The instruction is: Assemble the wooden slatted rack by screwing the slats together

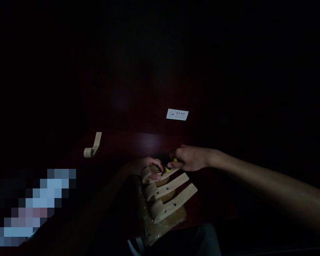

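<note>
My right hand [185, 157] is closed round a screwdriver [168, 169] with a yellow and black handle. Its tip end points down at the farthest of three pale wooden hook-shaped pieces, near a dark hole. My left hand [153, 169] grips this far wooden piece [146, 175] at its curled end. Nearer to me, the middle wooden piece [173, 186] and the front wooden piece [176, 204] lie side by side, with dark holes or screw heads in their edges. All three sit on a rough brown wooden board [160, 231].
A loose wooden hook piece [96, 145] lies at the left on the dark red table [149, 142]. Beyond the table is a white socket plate [177, 114] on a dark surface. A pixelated bright patch [42, 202] is at lower left. The surroundings are very dark.
</note>
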Action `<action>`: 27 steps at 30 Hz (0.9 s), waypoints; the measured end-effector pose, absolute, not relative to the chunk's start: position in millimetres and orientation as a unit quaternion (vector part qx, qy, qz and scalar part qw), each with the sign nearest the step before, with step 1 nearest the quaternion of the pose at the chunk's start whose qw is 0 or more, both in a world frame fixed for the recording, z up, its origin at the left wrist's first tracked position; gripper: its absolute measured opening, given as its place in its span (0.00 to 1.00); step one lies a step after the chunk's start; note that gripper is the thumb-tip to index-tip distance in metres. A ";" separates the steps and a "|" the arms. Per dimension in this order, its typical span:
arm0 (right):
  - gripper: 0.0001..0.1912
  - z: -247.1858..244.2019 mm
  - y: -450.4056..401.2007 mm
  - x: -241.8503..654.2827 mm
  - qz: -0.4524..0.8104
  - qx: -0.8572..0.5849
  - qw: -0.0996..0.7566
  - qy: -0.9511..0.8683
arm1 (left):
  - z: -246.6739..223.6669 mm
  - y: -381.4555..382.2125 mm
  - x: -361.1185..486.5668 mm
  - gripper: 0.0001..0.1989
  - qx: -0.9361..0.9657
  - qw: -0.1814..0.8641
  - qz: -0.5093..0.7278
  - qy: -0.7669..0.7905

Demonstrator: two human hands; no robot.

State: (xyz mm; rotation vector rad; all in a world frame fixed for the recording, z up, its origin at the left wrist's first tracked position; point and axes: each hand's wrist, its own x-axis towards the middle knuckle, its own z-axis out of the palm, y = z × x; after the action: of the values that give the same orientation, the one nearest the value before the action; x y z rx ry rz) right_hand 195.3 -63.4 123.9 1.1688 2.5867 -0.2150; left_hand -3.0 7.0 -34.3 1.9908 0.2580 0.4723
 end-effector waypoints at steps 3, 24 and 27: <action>0.16 122.9 -66.0 196.4 -0.081 0.414 0.150 0.894 | -33.7 8.0 -2.8 0.14 0.831 0.512 0.188 0.109; 0.22 123.7 -56.3 182.4 -0.036 0.395 0.136 0.908 | -24.9 -5.7 -6.9 0.22 0.772 0.582 0.166 0.197; 0.21 124.2 -58.5 181.5 -0.042 0.400 0.137 0.905 | -22.4 -7.5 -7.8 0.22 0.777 0.574 0.171 0.194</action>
State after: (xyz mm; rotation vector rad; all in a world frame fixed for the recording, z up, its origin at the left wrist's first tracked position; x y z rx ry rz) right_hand 181.5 -58.5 124.2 1.1567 2.6193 -0.1227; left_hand -7.8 -7.5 -22.4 1.8202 0.4553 0.4008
